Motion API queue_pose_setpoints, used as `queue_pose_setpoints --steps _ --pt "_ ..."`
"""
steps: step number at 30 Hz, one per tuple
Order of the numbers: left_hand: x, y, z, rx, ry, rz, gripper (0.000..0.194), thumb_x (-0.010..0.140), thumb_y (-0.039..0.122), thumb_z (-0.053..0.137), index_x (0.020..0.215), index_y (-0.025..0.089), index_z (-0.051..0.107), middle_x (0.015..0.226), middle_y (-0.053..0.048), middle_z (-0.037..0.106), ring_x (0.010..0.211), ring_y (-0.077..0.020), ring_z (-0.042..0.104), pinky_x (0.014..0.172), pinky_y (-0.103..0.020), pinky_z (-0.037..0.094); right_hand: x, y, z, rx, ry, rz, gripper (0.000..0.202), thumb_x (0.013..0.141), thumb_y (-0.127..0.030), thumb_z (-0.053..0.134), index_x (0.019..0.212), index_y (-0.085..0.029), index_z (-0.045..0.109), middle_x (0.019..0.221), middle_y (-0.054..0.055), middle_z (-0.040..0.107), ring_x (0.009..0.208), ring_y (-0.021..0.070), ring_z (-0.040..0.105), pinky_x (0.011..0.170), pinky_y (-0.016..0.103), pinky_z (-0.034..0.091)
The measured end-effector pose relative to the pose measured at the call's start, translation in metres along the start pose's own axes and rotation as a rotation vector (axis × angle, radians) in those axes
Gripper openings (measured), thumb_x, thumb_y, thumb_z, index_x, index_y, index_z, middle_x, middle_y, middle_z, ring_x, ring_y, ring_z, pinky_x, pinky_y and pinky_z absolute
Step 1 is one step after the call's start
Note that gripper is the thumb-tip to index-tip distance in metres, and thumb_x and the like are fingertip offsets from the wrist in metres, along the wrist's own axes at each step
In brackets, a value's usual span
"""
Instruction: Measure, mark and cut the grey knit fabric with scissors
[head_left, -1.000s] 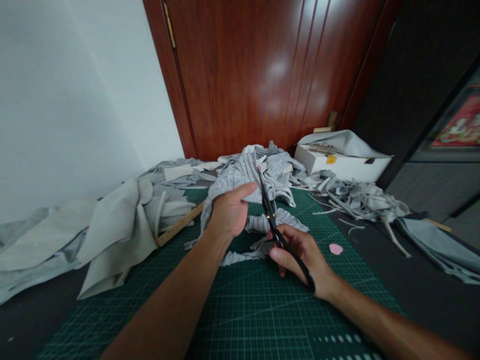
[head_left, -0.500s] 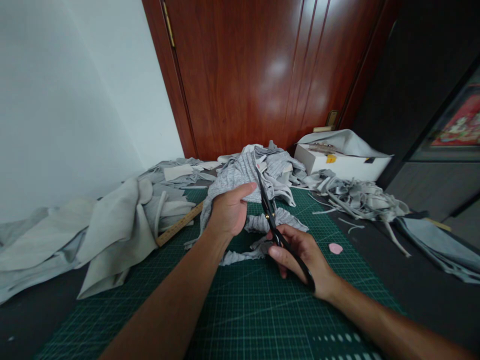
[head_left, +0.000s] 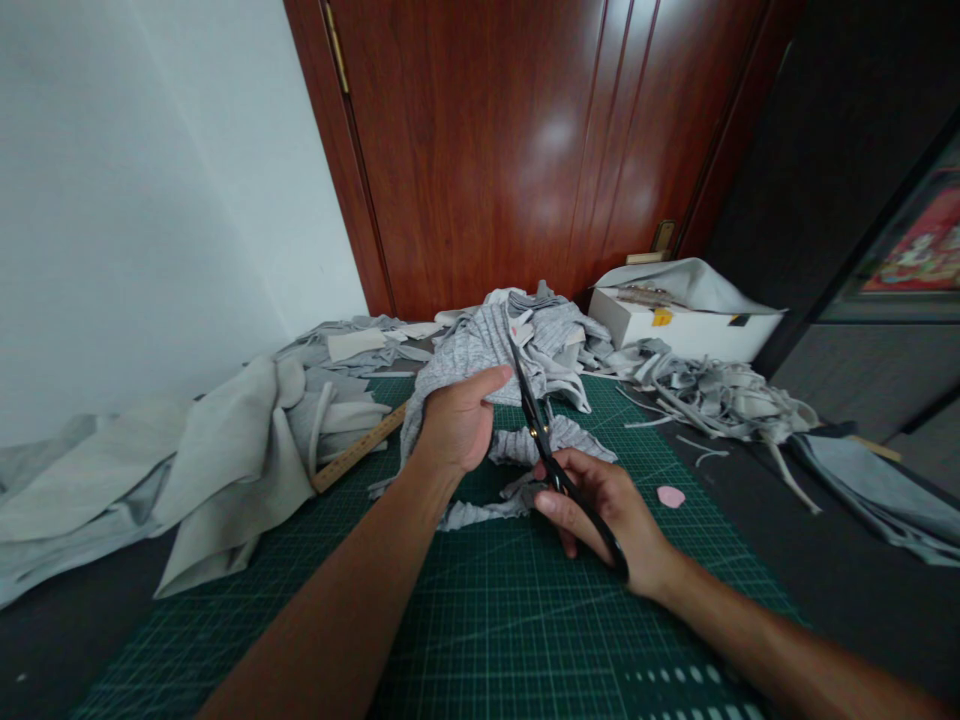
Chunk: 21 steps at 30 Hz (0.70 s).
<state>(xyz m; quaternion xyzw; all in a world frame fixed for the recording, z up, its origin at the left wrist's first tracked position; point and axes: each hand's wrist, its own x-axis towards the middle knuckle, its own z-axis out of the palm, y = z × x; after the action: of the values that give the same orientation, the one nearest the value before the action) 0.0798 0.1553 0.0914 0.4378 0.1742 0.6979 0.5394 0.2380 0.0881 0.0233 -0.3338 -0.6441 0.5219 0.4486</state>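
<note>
My left hand [head_left: 463, 425] is closed on a grey ribbed knit fabric [head_left: 469, 345], its thumb lying along the top toward the right. My right hand [head_left: 600, 505] grips a pair of black scissors [head_left: 564, 482] by the handles. The blades point up and away, with their tips against the fabric just beyond my left thumb. Below the hands, a trailing strip of the same knit [head_left: 487, 514] curves over the green cutting mat [head_left: 480, 620]. Fingers of my left hand are mostly hidden behind the cloth.
Pale grey fabric [head_left: 232, 450] is heaped at left beside a wooden ruler [head_left: 360, 447]. Pink tailor's chalk [head_left: 671, 496] lies on the mat. At right are tangled fabric strips [head_left: 727, 395], a white box [head_left: 682, 328] and folded grey cloth [head_left: 877, 485]. A wooden door [head_left: 487, 150] stands behind.
The scissors and my right hand have shifted very slightly, the tips a touch to the left. My left hand keeps its hold on the fabric.
</note>
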Motion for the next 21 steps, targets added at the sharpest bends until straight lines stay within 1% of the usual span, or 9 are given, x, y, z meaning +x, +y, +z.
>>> queue_pose_setpoints --steps 5,8,12,17,21 --pt "0.0008 -0.0012 0.0001 0.003 0.012 0.013 0.063 0.061 0.014 0.082 0.122 0.025 0.075 0.124 -0.004 0.078 0.133 -0.0349 0.062 0.119 -0.054 0.04 -0.0002 -0.002 0.0008 -0.015 0.005 0.007 0.047 0.079 -0.057 0.084 0.095 -0.018 0.062 0.061 -0.008 0.051 0.042 0.0076 0.045 0.038 0.019 0.04" --pt "0.0009 -0.0017 -0.0002 0.0 0.02 0.027 0.063 0.06 0.013 0.082 0.122 0.024 0.075 0.124 -0.004 0.077 0.133 -0.0344 0.062 0.12 -0.053 0.039 -0.0003 -0.0016 0.0003 -0.008 0.007 0.008 0.046 0.078 -0.054 0.086 0.095 -0.018 0.062 0.062 -0.008 0.052 0.042 0.0076 0.046 0.038 0.019 0.04" --pt "0.0005 -0.0018 -0.0002 -0.027 0.013 0.043 0.066 0.061 0.011 0.082 0.125 0.026 0.073 0.125 -0.003 0.077 0.134 -0.0329 0.062 0.121 -0.051 0.038 -0.0012 0.0013 -0.001 -0.005 0.001 0.005 0.044 0.08 -0.05 0.086 0.096 -0.017 0.062 0.062 -0.008 0.052 0.042 0.0074 0.046 0.039 0.018 0.04" --pt "-0.0002 -0.0009 0.0013 -0.018 0.004 0.037 0.068 0.061 0.012 0.082 0.127 0.025 0.072 0.126 -0.003 0.077 0.135 -0.0332 0.061 0.121 -0.051 0.038 -0.0019 0.0025 -0.0014 -0.04 -0.006 -0.009 0.044 0.083 -0.053 0.083 0.097 -0.017 0.062 0.062 -0.008 0.051 0.041 0.0072 0.046 0.038 0.019 0.04" --pt "-0.0007 -0.0003 0.0024 -0.019 0.002 0.03 0.067 0.061 0.013 0.082 0.126 0.025 0.072 0.126 -0.004 0.077 0.135 -0.0344 0.06 0.121 -0.052 0.039 -0.0016 0.0002 -0.0008 -0.051 -0.009 -0.008 0.045 0.083 -0.055 0.082 0.097 -0.017 0.062 0.061 -0.008 0.052 0.041 0.0078 0.047 0.038 0.019 0.039"
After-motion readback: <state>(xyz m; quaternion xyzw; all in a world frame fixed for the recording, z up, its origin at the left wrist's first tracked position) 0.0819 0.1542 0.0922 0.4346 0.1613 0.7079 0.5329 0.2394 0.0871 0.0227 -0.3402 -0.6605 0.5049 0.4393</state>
